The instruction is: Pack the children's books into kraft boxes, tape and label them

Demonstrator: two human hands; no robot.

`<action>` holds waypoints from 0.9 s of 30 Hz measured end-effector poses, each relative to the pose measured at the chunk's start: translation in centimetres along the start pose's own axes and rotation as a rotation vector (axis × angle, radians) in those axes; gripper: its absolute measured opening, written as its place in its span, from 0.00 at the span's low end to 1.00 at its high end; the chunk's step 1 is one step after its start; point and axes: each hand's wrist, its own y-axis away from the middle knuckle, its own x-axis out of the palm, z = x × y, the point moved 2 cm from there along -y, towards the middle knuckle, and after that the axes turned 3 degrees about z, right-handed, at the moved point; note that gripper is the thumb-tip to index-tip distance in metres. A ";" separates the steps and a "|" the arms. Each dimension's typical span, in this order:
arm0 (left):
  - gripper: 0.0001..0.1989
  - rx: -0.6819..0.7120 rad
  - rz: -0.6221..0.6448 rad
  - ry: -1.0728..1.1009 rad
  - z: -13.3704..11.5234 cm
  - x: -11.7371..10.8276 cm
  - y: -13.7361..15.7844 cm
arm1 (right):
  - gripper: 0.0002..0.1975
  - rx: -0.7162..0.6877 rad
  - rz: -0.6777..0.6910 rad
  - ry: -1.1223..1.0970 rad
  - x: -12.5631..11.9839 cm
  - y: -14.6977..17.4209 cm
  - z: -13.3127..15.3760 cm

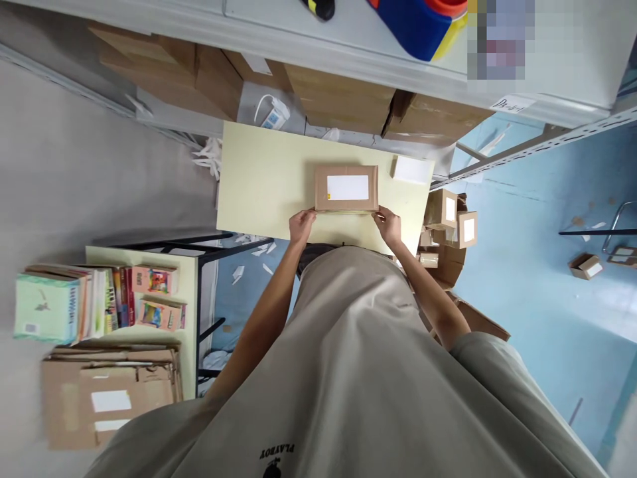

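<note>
A small brown cardboard box [346, 206] with a blank-looking white label [347, 188] on top rests on the pale yellow tabletop [263, 179]. My left hand [301, 227] pinches its near left corner, fingers closed at the lower edge. At the near right corner, my right hand [389, 227] grips the same edge, thumb and fingers together. What exactly the fingertips press on is too small to make out. To the right of the box lies a stack of white labels or paper [412, 170].
Behind the tabletop, large cartons [343, 96] stand under a grey shelf [298, 46]. A small white device [277, 115] lies near them. On the left, a side table holds upright books [107, 302] and flattened cardboard [109, 398]. Several labelled boxes [442, 208] pile up at right.
</note>
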 end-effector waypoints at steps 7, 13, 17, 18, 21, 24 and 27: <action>0.05 0.045 -0.023 -0.089 -2.2 -2.2 -0.7 | 0.20 -0.033 0.024 0.088 -2.4 0.0 -1.8; 0.13 0.293 -0.087 -0.119 -7.9 -0.2 -2.6 | 0.21 -0.055 -0.139 0.098 -6.3 -2.7 -3.2; 0.17 0.401 0.106 -0.134 -10.7 6.1 -3.7 | 0.23 -0.054 -0.238 0.126 -8.2 -6.1 -4.2; 0.17 0.404 0.171 -0.141 -11.1 8.1 -3.9 | 0.23 -0.053 -0.254 0.135 -8.5 -7.0 -4.4; 0.18 0.399 0.345 -0.145 -11.3 13.8 -4.1 | 0.23 -0.030 -0.297 0.151 -9.5 -9.6 -5.2; 0.18 0.385 0.458 -0.141 -10.4 18.6 -4.6 | 0.23 0.014 -0.370 0.124 -10.4 -11.4 -6.0; 0.16 0.347 0.511 -0.179 -8.9 22.3 -5.7 | 0.23 0.083 -0.423 0.102 -11.1 -12.3 -6.6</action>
